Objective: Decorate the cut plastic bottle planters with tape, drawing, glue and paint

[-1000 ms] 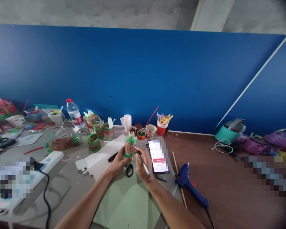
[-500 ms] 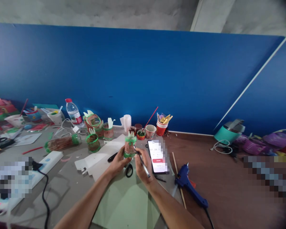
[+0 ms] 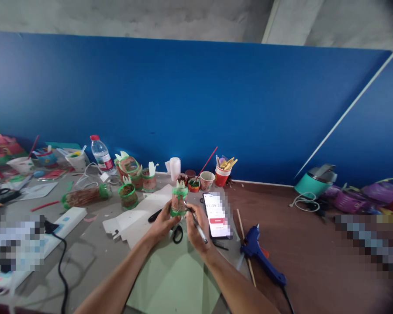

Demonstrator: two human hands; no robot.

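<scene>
My left hand point(image 3: 162, 223) is wrapped round a small brown craft pot point(image 3: 178, 201) with green bands and a pale paper leaf on top, held upright above the table. My right hand point(image 3: 196, 226) grips a pen point(image 3: 195, 223) whose tip touches the pot's right side. Black scissors point(image 3: 175, 232) lie under my hands on white paper cut-outs point(image 3: 131, 222). A pale green sheet point(image 3: 173, 279) lies below my forearms. A phone point(image 3: 217, 214) with a lit screen rests just right of my right hand.
A blue glue gun point(image 3: 262, 257) and wooden sticks point(image 3: 245, 246) lie to the right. Similar green-banded pots point(image 3: 128, 194), paper cups point(image 3: 207, 179), a water bottle point(image 3: 101, 153) and a white power strip point(image 3: 67, 222) with a black cable stand left and behind. A teal cooker point(image 3: 314, 179) sits far right.
</scene>
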